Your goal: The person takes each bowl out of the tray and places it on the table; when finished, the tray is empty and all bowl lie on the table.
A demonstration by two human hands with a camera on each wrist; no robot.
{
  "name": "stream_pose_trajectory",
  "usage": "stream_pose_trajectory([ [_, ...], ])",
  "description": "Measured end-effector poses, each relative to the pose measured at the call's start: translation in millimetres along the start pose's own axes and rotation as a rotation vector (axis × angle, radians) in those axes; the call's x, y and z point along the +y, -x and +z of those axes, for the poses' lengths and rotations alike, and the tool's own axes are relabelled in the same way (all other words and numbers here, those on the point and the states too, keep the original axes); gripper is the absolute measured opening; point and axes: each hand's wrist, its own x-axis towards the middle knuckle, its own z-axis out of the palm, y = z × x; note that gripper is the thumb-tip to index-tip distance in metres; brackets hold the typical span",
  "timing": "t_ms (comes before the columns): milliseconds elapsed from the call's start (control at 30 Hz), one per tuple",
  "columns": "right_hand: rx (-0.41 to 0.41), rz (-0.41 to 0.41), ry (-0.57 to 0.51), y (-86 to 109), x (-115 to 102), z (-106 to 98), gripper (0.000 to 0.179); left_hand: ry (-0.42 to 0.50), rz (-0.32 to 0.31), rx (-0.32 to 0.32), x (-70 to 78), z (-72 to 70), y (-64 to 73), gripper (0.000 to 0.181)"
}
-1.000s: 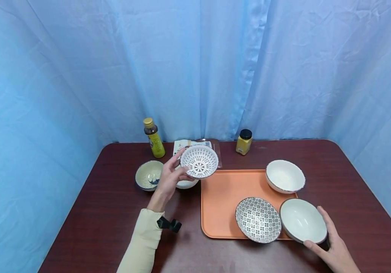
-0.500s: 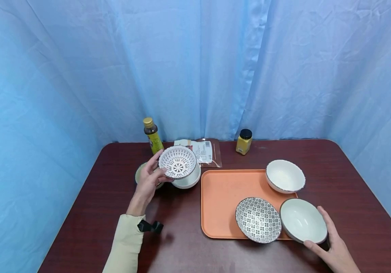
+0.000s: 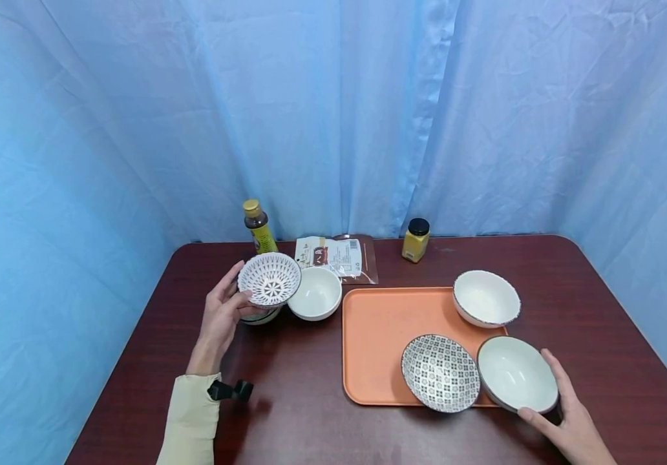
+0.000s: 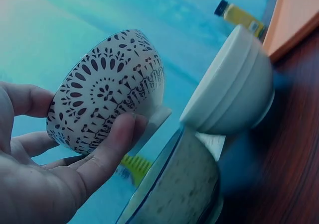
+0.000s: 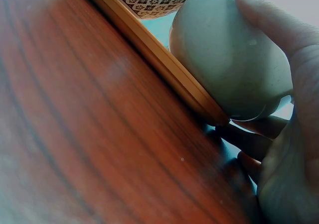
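My left hand (image 3: pixel 219 321) holds a small white bowl with dark petal patterns (image 3: pixel 269 278), fingers and thumb around its side. It is held up over a speckled bowl with a blue rim (image 4: pixel 184 189), which it mostly covers in the head view. Just to the right stands a plain white bowl (image 3: pixel 316 294). At the front right, my right hand (image 3: pixel 574 420) grips a pale green bowl (image 3: pixel 516 374), thumb on the near side and fingers around the far side. That bowl sits over the front right corner of the orange tray (image 3: pixel 371 345), tilted in the right wrist view.
A black-and-white tile-patterned bowl (image 3: pixel 441 373) overlaps the tray's front edge, and a white bowl with a dark rim (image 3: pixel 487 298) its back right corner. Along the back stand a yellow-labelled bottle (image 3: pixel 260 226), a flat food packet (image 3: pixel 339 255) and a black-lidded yellow jar (image 3: pixel 415 240).
My left hand has carried the petal-patterned bowl leftward, from over the plain white bowl to over the speckled one. My right hand and the pale green bowl have stayed in place.
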Motion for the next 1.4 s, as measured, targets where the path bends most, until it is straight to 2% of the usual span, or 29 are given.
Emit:
stream_pose_trajectory([
  [333,0.006,-0.014,-0.042,-0.5,-0.4,2.3,0.101,0.035,0.038,0.081,7.6,-33.4,8.1,0.068],
  [633,-0.001,-0.007,-0.021,-0.5,-0.8,2.0,0.100,0.136,0.071,0.180,12.5,-67.6,12.1,0.068],
  [767,-0.007,0.005,-0.028,-0.7,-1.3,0.1,0.102,0.141,0.038,0.223,11.7,-79.9,11.4,0.068],
  [1000,0.003,0.002,-0.026,0.6,0.1,1.3,0.102,0.150,-0.067,0.288,7.1,-93.8,7.7,0.069],
  [1233,0.021,-0.012,-0.006,2.2,2.8,3.3,0.099,0.180,-0.133,0.307,-9.4,-109.7,3.0,0.069],
  [1400,0.020,-0.015,-0.009,2.1,3.1,3.4,0.098,0.204,-0.167,0.317,-17.5,-114.3,1.4,0.068],
])
